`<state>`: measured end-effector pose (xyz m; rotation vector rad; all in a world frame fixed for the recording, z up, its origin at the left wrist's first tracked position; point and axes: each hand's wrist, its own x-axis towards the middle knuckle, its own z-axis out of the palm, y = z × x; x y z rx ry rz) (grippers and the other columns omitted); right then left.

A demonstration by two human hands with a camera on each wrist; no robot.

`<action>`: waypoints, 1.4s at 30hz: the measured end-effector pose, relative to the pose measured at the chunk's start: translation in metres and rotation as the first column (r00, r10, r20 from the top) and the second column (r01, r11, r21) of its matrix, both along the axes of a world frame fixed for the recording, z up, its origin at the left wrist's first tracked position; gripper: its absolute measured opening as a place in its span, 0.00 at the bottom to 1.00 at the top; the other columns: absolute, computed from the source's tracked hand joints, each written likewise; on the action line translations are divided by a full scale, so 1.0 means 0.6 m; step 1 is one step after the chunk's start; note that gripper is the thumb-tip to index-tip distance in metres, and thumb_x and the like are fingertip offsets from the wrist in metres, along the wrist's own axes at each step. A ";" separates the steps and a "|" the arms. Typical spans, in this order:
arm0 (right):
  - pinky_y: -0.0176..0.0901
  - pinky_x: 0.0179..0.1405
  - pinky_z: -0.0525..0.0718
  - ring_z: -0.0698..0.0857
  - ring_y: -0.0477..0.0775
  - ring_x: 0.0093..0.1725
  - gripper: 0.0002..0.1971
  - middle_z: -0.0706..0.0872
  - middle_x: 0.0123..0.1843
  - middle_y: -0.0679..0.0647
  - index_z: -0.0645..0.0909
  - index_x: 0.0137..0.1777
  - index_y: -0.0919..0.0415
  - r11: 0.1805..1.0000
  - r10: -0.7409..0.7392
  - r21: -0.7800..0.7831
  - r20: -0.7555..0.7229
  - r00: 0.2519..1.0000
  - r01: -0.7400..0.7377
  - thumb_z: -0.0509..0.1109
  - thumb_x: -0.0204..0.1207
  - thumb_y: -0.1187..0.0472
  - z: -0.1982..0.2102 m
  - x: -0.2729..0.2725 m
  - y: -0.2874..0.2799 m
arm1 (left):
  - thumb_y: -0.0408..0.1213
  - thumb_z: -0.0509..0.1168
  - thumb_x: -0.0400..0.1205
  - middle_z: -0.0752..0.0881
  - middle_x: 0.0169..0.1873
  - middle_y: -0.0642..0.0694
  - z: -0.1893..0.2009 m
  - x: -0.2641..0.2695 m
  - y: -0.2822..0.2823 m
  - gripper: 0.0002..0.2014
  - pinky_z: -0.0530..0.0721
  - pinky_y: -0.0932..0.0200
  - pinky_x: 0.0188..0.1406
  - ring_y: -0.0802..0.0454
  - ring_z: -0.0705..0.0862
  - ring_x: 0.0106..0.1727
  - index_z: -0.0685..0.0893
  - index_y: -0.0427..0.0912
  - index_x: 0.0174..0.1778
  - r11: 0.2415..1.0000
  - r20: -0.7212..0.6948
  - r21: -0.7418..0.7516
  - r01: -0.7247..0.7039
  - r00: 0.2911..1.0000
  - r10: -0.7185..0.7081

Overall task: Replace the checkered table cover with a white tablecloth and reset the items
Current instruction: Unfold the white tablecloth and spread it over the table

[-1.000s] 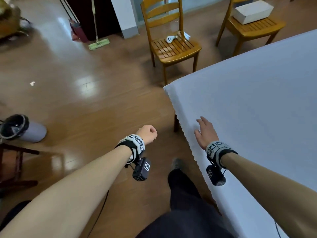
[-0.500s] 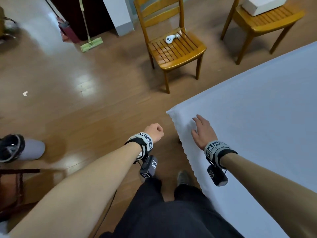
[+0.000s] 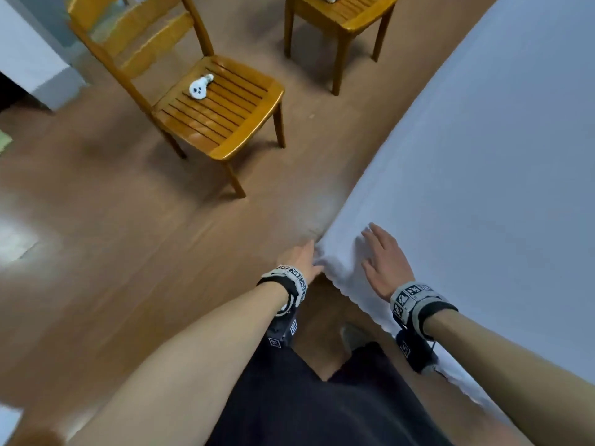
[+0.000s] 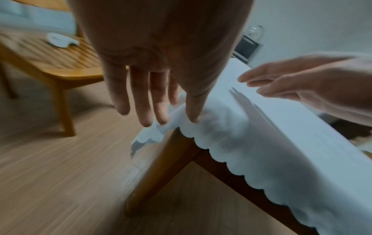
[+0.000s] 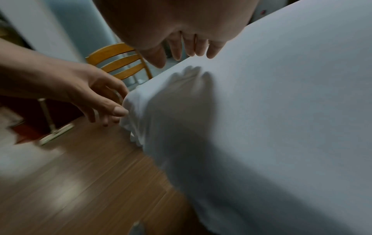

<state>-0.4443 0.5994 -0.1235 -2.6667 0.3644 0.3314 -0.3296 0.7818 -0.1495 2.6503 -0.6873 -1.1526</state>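
- Moved since the earlier frame: left hand (image 3: 304, 257), formerly a fist apart from the table, now touches the draped corner of the white scalloped-edge tablecloth (image 3: 483, 175), fingers extended, gripping nothing.
- Right hand (image 3: 384, 260): flat, fingers spread, atop the cloth near that corner.

Wooden table (image 4: 161, 171) with a white tablecloth (image 3: 483, 156) spread flat on top, wavy edge hanging over the side. Brown wood floor (image 3: 128, 252) below. Two wooden chairs on the floor: a small white thing (image 3: 199, 87) on the near chair (image 3: 225, 123).
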 end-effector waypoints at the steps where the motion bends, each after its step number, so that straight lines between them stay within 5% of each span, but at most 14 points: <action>1: 0.55 0.82 0.61 0.64 0.67 0.82 0.31 0.64 0.84 0.66 0.67 0.81 0.69 0.997 -0.075 -0.010 -0.002 0.997 0.075 0.58 0.78 0.57 0.005 -0.002 0.008 | 0.47 0.61 0.85 0.86 0.53 0.42 -0.002 0.011 -0.008 0.12 0.84 0.48 0.45 0.39 0.85 0.50 0.76 0.46 0.60 0.997 0.022 0.000 0.080 0.997 -0.080; 3: 0.55 0.81 0.62 0.63 0.65 0.82 0.31 0.62 0.85 0.63 0.67 0.81 0.66 0.978 -0.210 -0.018 -0.017 0.978 0.210 0.56 0.78 0.54 0.012 -0.010 0.026 | 0.42 0.56 0.87 0.87 0.50 0.43 -0.003 0.023 -0.013 0.07 0.86 0.47 0.49 0.40 0.85 0.49 0.78 0.46 0.50 0.985 0.019 -0.011 0.174 0.985 -0.173; 8: 0.53 0.82 0.60 0.61 0.62 0.84 0.30 0.62 0.86 0.60 0.67 0.81 0.62 0.894 -0.448 -0.010 -0.050 0.893 0.448 0.56 0.81 0.52 0.041 -0.035 0.081 | 0.39 0.55 0.86 0.86 0.47 0.42 0.014 0.037 0.014 0.09 0.85 0.52 0.45 0.41 0.86 0.47 0.80 0.42 0.51 0.949 -0.057 -0.023 0.313 0.948 -0.314; 13: 0.46 0.83 0.57 0.60 0.59 0.85 0.27 0.60 0.87 0.58 0.65 0.83 0.61 0.863 -0.505 -0.026 -0.060 0.861 0.504 0.62 0.84 0.59 0.067 -0.022 0.110 | 0.42 0.59 0.83 0.88 0.46 0.42 0.047 0.081 0.036 0.11 0.85 0.52 0.46 0.42 0.87 0.47 0.84 0.40 0.51 0.931 -0.136 -0.027 0.364 0.922 -0.364; 16: 0.45 0.83 0.56 0.60 0.56 0.85 0.27 0.61 0.87 0.57 0.63 0.84 0.60 0.862 -0.507 -0.006 -0.022 0.862 0.507 0.59 0.86 0.58 0.082 0.013 0.105 | 0.38 0.61 0.82 0.83 0.41 0.46 0.092 0.129 0.032 0.06 0.75 0.59 0.32 0.50 0.80 0.36 0.81 0.41 0.46 0.926 -0.087 -0.045 0.374 0.922 -0.377; 18: 0.46 0.83 0.58 0.60 0.56 0.85 0.26 0.62 0.86 0.56 0.63 0.84 0.60 0.871 -0.492 0.005 -0.004 0.871 0.492 0.59 0.86 0.57 0.091 0.049 0.095 | 0.38 0.61 0.82 0.80 0.40 0.47 0.134 0.172 0.029 0.05 0.73 0.59 0.35 0.50 0.78 0.37 0.81 0.43 0.45 0.936 -0.016 -0.064 0.347 0.937 -0.348; 25: 0.50 0.78 0.68 0.68 0.57 0.80 0.25 0.69 0.82 0.57 0.67 0.81 0.62 0.903 -0.429 0.043 -0.003 0.903 0.428 0.59 0.85 0.57 0.131 0.256 0.061 | 0.49 0.63 0.78 0.89 0.46 0.48 0.258 0.395 -0.003 0.09 0.86 0.50 0.53 0.46 0.86 0.47 0.84 0.51 0.47 0.946 0.242 -0.131 0.297 0.935 -0.260; 34: 0.55 0.75 0.75 0.77 0.58 0.73 0.22 0.77 0.76 0.59 0.75 0.76 0.62 0.891 -0.447 0.057 -0.077 0.891 0.451 0.61 0.84 0.56 0.181 0.648 -0.046 | 0.52 0.62 0.78 0.87 0.53 0.47 0.315 0.755 -0.108 0.12 0.84 0.51 0.54 0.43 0.84 0.52 0.82 0.52 0.53 0.914 0.363 -0.050 0.402 0.860 -0.358; 42: 0.54 0.69 0.78 0.80 0.58 0.68 0.20 0.80 0.72 0.58 0.78 0.72 0.60 0.875 -0.482 0.031 -0.042 0.875 0.483 0.61 0.82 0.55 0.261 0.858 -0.161 | 0.52 0.61 0.81 0.86 0.55 0.46 0.362 0.988 -0.248 0.13 0.78 0.53 0.47 0.46 0.81 0.51 0.80 0.50 0.56 0.871 0.349 -0.041 0.490 0.824 -0.447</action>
